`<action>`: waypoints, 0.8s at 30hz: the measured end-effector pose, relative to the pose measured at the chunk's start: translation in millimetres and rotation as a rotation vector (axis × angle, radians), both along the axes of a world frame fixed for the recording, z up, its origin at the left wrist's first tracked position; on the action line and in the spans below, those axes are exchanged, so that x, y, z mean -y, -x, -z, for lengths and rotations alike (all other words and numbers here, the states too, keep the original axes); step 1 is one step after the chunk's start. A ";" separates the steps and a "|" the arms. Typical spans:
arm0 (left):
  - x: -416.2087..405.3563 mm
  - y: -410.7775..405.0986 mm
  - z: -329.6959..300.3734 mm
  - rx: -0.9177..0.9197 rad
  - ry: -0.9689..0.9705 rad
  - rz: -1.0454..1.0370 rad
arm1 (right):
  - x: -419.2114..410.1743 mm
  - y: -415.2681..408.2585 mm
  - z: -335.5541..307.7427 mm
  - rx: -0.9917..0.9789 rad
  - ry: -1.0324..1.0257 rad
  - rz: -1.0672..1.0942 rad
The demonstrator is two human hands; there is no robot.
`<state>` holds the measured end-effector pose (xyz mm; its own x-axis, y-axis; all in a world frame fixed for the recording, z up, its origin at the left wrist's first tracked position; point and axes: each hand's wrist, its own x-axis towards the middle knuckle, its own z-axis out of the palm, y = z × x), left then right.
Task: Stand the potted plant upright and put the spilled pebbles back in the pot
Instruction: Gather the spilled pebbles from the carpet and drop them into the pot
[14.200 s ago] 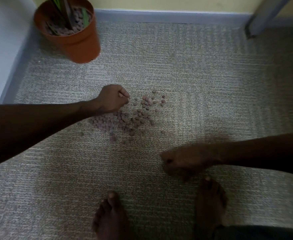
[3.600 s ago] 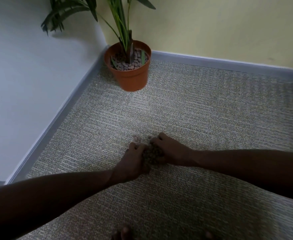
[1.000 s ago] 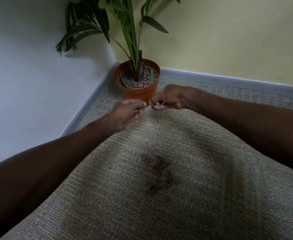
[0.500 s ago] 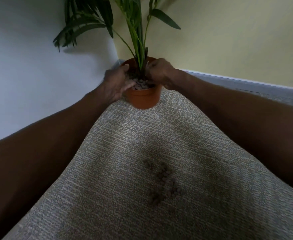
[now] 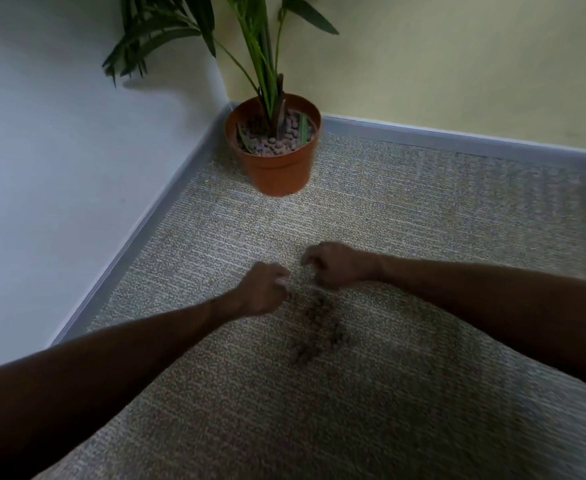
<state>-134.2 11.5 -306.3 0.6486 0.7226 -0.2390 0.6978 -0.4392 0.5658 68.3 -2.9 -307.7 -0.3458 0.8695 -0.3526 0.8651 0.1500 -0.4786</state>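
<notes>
Covering the floor, grey carpet (image 5: 423, 209); pot (image 5: 277, 168) upright in wall corner

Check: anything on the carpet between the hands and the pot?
Head view: only bare carpet between the hands (left, right) and the pot. The spilled pebbles lie nearer the camera.
</notes>
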 end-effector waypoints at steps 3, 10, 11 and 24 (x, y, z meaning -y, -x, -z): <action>23.8 -1.0 8.0 0.031 -0.047 0.138 | 29.7 7.4 14.2 -0.005 -0.068 -0.117; 59.4 2.1 22.7 0.077 -0.047 0.182 | 63.6 -3.2 13.4 -0.151 -0.077 -0.177; 61.1 5.5 24.1 0.040 -0.001 0.159 | 66.4 -8.6 12.1 -0.149 -0.054 -0.163; 71.6 10.9 37.4 0.081 -0.061 0.065 | 87.9 -11.1 41.8 -0.145 -0.094 -0.068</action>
<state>-145.1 -60.2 -343.7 0.7098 0.6902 -0.1409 0.6200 -0.5171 0.5901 79.4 -90.8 -349.5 -0.4463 0.8690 -0.2135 0.7746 0.2556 -0.5785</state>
